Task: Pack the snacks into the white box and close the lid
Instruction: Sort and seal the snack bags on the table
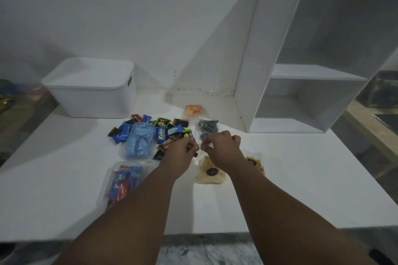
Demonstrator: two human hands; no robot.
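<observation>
White is the colour of the table [64,178], and the snacks lie on it. At about ten o'clock from the hands sits the white box [92,92], well apart from them, with its lid [90,73] on.

Low at eight o'clock lies a clear bag [121,183] of red and blue bars. The left arm covers part of it. Above that, at nine o'clock, lies a blue bag [141,142]. Around it is a pile [163,129] of small blue, green and dark packets, and some say "Kalpa".

The left hand [179,153] is just past the pile's near edge. Its fingers are pinched shut on the thin edge of a clear bag with dark bits inside, the dark bag [207,127]. The right hand [221,146] is just beside it. Its fingers are pinched shut on the same edge. The two hands almost touch. The dark bag reaches away from them to twelve o'clock. I cannot tell if it is lifted or flat on the table.

Farther off at twelve o'clock lies an orange bag [193,111].

Under the right wrist, at five o'clock, lie two bags of pale yellow chips [210,175], each with a dark round sticker. The arm hides part of the second one.

Off at two o'clock stands a white shelf [301,84], resting on the table's far corner.
</observation>
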